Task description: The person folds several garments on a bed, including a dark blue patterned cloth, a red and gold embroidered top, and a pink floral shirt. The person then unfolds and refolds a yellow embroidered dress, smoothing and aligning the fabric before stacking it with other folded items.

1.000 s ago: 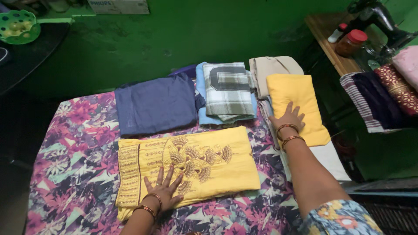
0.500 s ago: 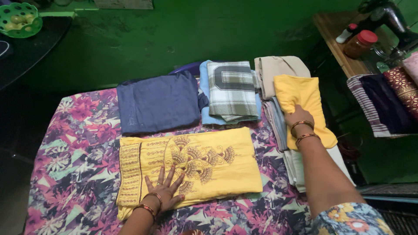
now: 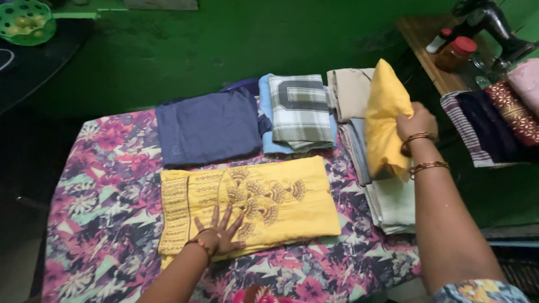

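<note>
My left hand [image 3: 220, 234] lies flat, fingers spread, on a folded yellow embroidered garment [image 3: 269, 199] spread on the floral-covered table [image 3: 95, 191]. My right hand [image 3: 414, 120] grips a folded plain yellow cloth [image 3: 384, 115] and holds it lifted on edge above a stack of pale folded clothes [image 3: 393, 205] at the table's right side.
Behind the embroidered garment lie a folded navy cloth [image 3: 208, 126], a checked grey piece on a light blue one [image 3: 297, 106] and a beige fold [image 3: 348, 92]. A red-lidded jar [image 3: 453, 53], a sewing machine [image 3: 494, 19] and draped fabrics [image 3: 494, 120] stand right. A green basket [image 3: 25, 19] sits far left.
My right hand closed on the plain yellow cloth and raised it off the stack, tilting it upright. My left hand stayed pressed on the embroidered garment.
</note>
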